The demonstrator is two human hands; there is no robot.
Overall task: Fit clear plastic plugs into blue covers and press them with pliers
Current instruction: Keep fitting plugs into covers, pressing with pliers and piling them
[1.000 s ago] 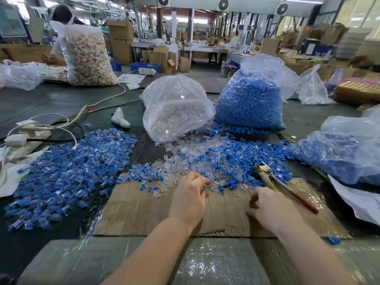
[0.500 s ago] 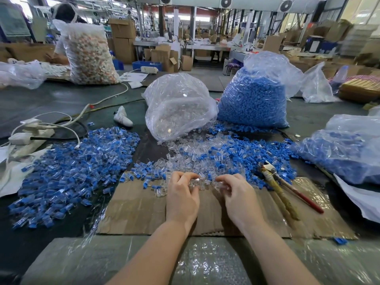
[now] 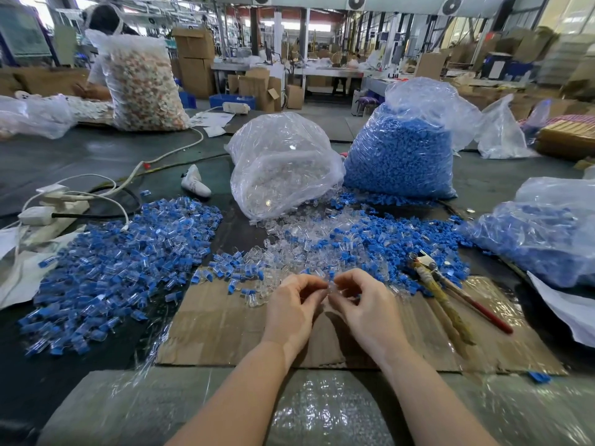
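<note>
The small clear plastic piece [image 3: 330, 286] pinched between both hands is blurred, its shape unreadable. The crumpled clear bag of blue plastic covers [image 3: 544, 233] runs off the right edge.

No text or label can be read.

Bright daylight from far windows, glare on plastic, edges warped

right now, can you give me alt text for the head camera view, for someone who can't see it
A person's left hand and right hand meet over a cardboard sheet, pinching a small clear plastic plug between their fingertips. Pliers lie unused to the right, with loose blue covers and bags of parts behind.
</note>
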